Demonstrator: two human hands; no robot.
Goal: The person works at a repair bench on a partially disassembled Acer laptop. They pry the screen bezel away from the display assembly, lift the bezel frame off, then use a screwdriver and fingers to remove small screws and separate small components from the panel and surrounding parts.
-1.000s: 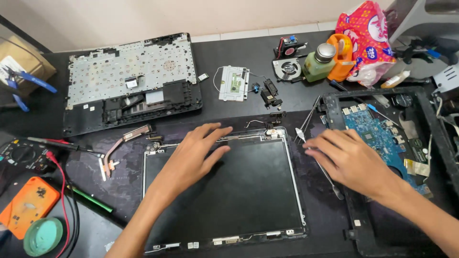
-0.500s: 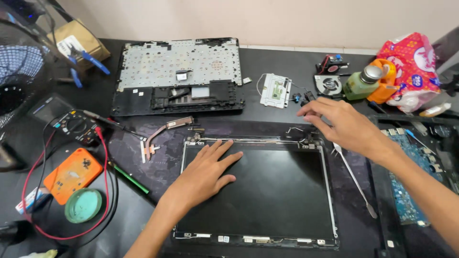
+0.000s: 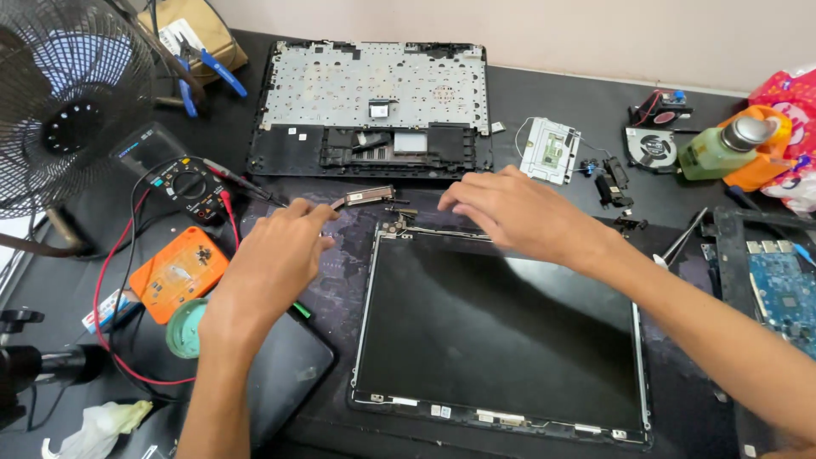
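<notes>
Laptop screen panel (image 3: 501,336) under right hand (image 3: 510,212), left hand (image 3: 272,259) beside.

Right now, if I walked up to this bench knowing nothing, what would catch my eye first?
Probably the bare laptop screen panel lying flat in the middle, with the right hand over its top edge and the left hand reaching towards a copper heat pipe just above its top-left corner. Behind them lies the stripped keyboard frame, and a black fan fills the far left corner.
</notes>
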